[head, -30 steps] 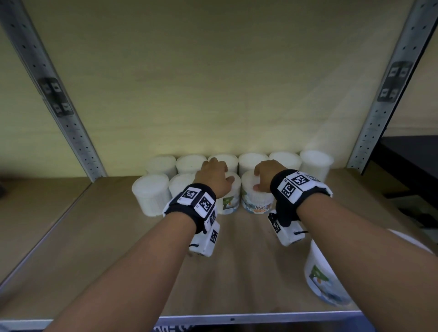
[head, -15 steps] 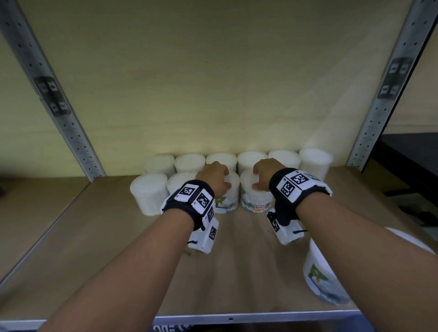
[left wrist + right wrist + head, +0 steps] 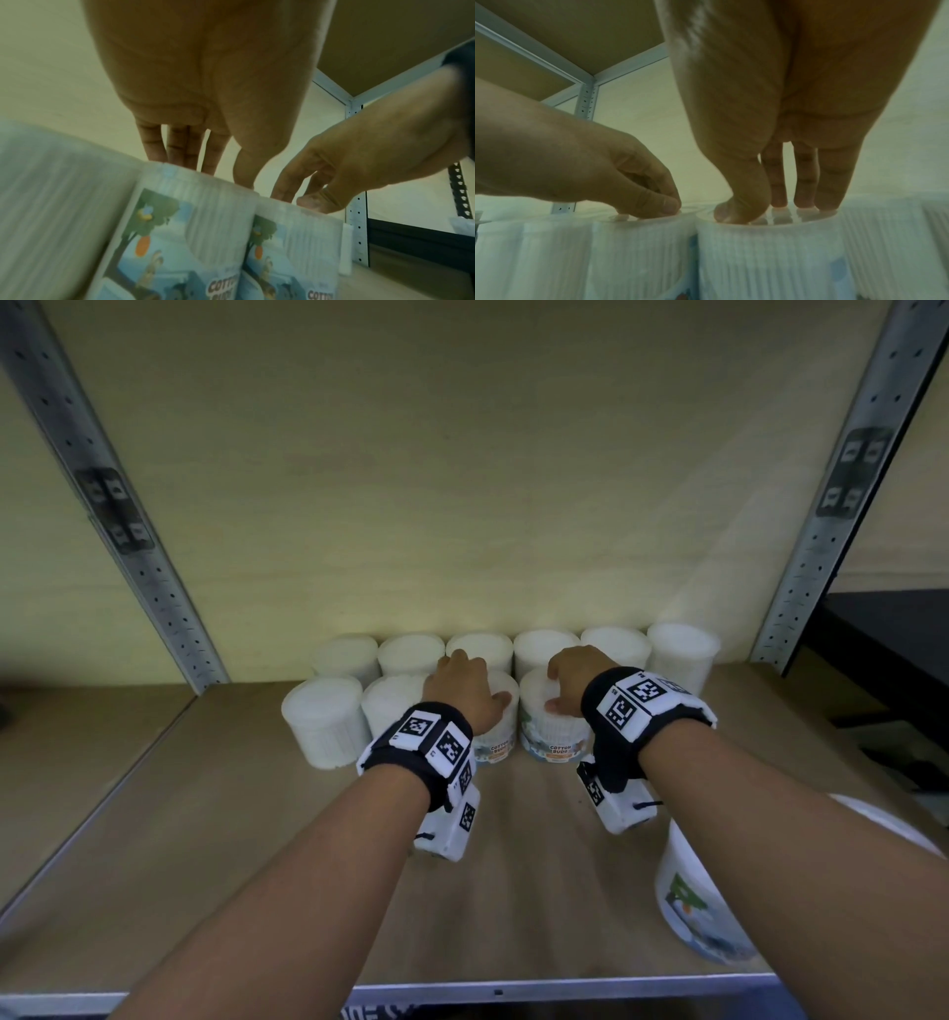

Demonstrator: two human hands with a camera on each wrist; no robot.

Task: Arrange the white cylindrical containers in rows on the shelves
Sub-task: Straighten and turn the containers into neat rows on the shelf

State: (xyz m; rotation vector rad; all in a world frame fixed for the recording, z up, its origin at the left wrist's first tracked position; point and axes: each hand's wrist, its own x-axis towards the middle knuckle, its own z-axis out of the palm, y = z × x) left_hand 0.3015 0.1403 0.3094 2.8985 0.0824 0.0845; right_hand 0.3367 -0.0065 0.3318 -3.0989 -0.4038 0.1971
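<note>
White cylindrical containers stand on the wooden shelf [image 3: 205,839]: a back row [image 3: 547,647] against the wall and a shorter front row [image 3: 321,721]. My left hand [image 3: 470,683] rests its fingertips on the lid of a labelled front-row container [image 3: 495,739], also seen in the left wrist view [image 3: 195,223]. My right hand [image 3: 570,677] presses thumb and fingers on the lid of the neighbouring container [image 3: 552,737], which the right wrist view shows up close [image 3: 770,253]. The two containers stand side by side and touch. Neither hand wraps around a container.
One more labelled container [image 3: 688,911] stands near the shelf's front edge, partly under my right forearm. Perforated metal uprights [image 3: 128,541] [image 3: 842,495] flank the shelf. Bare board lies left of and in front of the rows. Dark furniture [image 3: 893,660] is outside at right.
Both hands stay on the same two lids. They and the two containers have shifted slightly farther in toward the back row.
</note>
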